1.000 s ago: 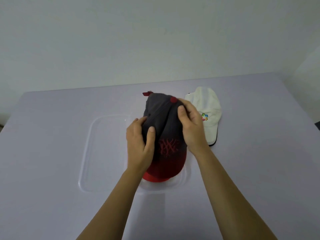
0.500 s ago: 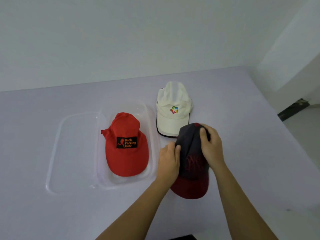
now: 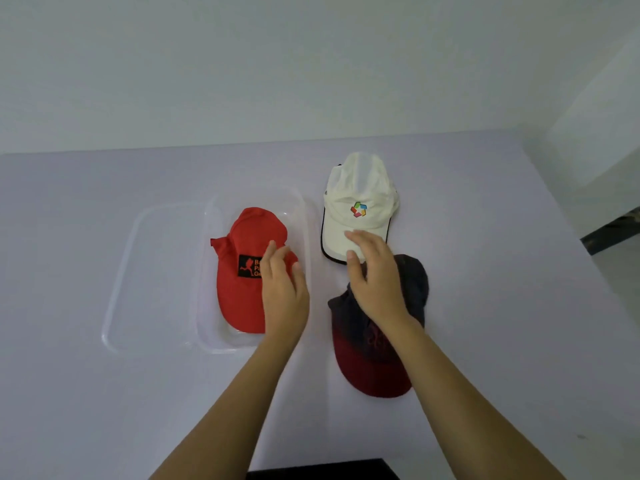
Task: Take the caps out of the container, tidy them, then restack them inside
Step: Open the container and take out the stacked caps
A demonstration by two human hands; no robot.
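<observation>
A red cap (image 3: 242,282) with a black patch lies inside the clear plastic container (image 3: 304,216). My left hand (image 3: 282,289) hovers open over its right side, holding nothing. A white cap (image 3: 360,199) with a coloured logo lies on the table to the right of the container. Just in front of it rests a dark cap with a red brim (image 3: 374,355). My right hand (image 3: 375,275) is above that dark cap's crown, fingers spread, reaching over the white cap's brim.
The container's clear lid (image 3: 145,271) lies flat to the left of it. The pale table (image 3: 86,393) ends at a wall behind and drops off at the right edge, where dark floor shows.
Both hands have let go of the dark cap, which now lies on the table right of the container. My left hand has moved left over the red cap; my right has lifted.
</observation>
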